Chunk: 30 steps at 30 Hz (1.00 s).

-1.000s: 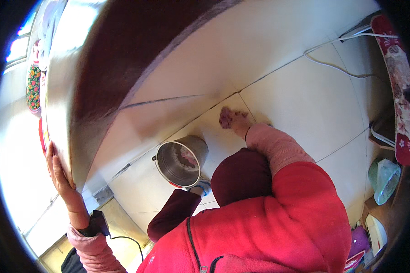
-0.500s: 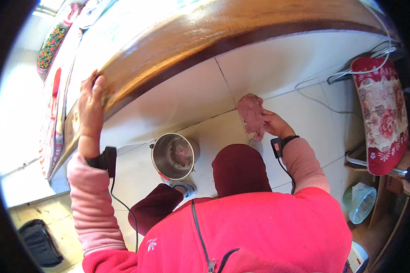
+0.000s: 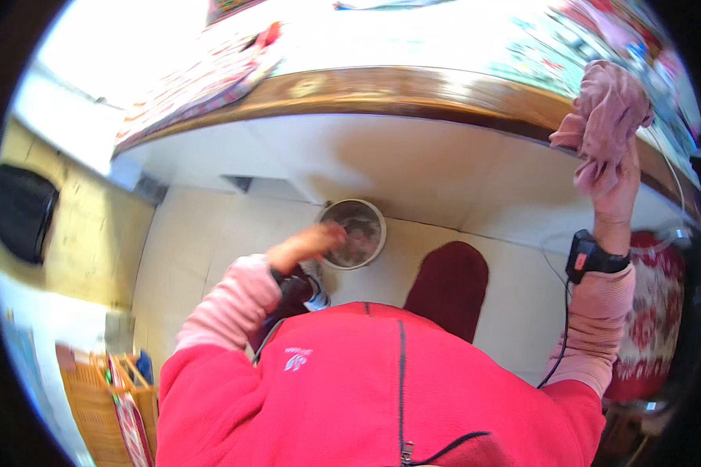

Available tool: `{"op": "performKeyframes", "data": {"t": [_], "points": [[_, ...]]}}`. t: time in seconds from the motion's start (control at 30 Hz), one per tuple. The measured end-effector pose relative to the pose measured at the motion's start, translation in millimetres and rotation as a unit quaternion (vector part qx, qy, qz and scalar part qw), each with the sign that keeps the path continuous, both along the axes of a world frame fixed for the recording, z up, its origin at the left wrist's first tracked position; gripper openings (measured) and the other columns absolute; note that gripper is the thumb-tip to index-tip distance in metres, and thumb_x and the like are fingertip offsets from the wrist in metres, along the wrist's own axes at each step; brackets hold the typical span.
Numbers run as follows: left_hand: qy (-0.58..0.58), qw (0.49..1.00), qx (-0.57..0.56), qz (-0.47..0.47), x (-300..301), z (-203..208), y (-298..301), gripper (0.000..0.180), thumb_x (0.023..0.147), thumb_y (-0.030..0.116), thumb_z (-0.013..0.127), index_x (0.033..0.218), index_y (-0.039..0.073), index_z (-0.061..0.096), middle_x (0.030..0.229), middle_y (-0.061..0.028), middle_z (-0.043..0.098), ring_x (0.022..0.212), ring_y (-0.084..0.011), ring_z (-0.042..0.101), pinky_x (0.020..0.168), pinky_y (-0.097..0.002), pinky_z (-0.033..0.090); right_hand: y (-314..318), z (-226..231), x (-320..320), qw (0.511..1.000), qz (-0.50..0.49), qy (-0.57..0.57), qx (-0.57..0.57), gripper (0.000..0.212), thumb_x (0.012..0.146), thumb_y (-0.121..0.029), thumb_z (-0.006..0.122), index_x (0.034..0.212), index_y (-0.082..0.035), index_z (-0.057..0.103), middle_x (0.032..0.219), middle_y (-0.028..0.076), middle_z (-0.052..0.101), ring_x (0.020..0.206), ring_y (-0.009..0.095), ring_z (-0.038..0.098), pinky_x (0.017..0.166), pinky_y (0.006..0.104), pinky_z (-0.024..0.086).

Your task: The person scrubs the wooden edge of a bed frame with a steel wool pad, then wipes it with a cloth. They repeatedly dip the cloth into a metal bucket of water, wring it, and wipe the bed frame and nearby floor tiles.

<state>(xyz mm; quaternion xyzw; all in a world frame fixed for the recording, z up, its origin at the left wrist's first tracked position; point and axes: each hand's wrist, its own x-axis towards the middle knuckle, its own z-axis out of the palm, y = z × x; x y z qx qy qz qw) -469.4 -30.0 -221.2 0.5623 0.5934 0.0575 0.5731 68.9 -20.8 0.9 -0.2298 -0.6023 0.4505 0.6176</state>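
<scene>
A crumpled pink cloth [image 3: 611, 109] is held up at the far right, with my right hand [image 3: 621, 191] closed on its lower part. The cloth overlaps the wooden edge [image 3: 444, 87] of a raised, cloth-covered surface; I cannot tell whether it touches the wood. My left hand [image 3: 310, 245], smeared by motion, is over the left rim of a metal bucket [image 3: 378, 241] on the floor. Its fingers are too blurred to read. Something pale and pinkish shows inside the bucket.
A striped cloth [image 3: 202, 86] lies on the raised surface at the far left. A floral-covered seat [image 3: 646, 327] stands beside my right forearm. At the left are a black object [image 3: 23, 214] and a wooden rack [image 3: 105, 397]. A white cable [image 3: 666, 167] hangs at the right.
My right hand has lifted the pink cloth from low near the floor to the wooden edge. My left hand has left that edge and come down by the bucket. The view has swung round.
</scene>
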Motion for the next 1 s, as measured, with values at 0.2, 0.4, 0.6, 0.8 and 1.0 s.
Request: {"op": "performKeyframes", "data": {"t": [0.2,0.4,0.6,0.8,1.0], "points": [[0.063,0.947,-0.248,-0.194,-43,-181,-92,0.045,0.092,0.039,0.053,0.13,0.014,0.06,0.119,-0.0045,0.065,0.1,-0.0197,0.064,0.08,-0.037,0.052,94,-1,-59,0.993,-0.104,0.027,-0.045,0.039,0.106,-0.024,0.031,0.14,-0.006,0.041,0.115,0.018,0.068,0.099,0.027,0.069,0.087,0.0328,0.054],[0.089,0.897,-0.361,-0.239,-67,-244,-66,0.054,0.095,0.049,0.049,0.136,0.015,0.053,0.126,-0.005,0.062,0.113,-0.0215,0.059,0.091,-0.0384,0.048,154,-48,-83,0.992,-0.088,-0.084,-0.028,0.043,0.104,-0.021,0.038,0.143,-0.001,0.039,0.121,0.015,0.061,0.105,0.025,0.065,0.091,0.0368,0.053],[0.109,0.942,-0.265,-0.173,-75,-270,32,0.054,0.095,0.049,0.049,0.137,0.015,0.052,0.126,-0.005,0.062,0.114,-0.0213,0.058,0.092,-0.0381,0.047,161,-81,-47,0.809,-0.41,-0.41,0.096,0.045,0.1,-0.014,0.044,0.143,0.002,0.041,0.134,0.019,0.054,0.119,0.032,0.059,0.098,0.0389,0.049],[0.102,0.953,-0.242,-0.153,-93,-306,89,0.054,0.096,0.048,0.05,0.137,0.014,0.052,0.127,-0.0051,0.061,0.115,-0.0211,0.057,0.093,-0.0379,0.047,158,-69,-57,0.949,-0.281,-0.078,-0.119,0.046,0.1,-0.019,0.039,0.143,0.0,0.04,0.126,0.02,0.057,0.097,0.033,0.068,0.08,0.0414,0.056],[0.092,0.952,-0.253,-0.145,-107,-310,110,0.053,0.096,0.047,0.05,0.138,0.014,0.051,0.127,-0.0051,0.061,0.115,-0.021,0.057,0.094,-0.0376,0.046,153,-64,-74,0.852,-0.469,-0.206,-0.107,0.046,0.102,-0.022,0.036,0.142,0.001,0.04,0.113,0.02,0.062,0.085,0.027,0.067,0.071,0.0363,0.056]]}}
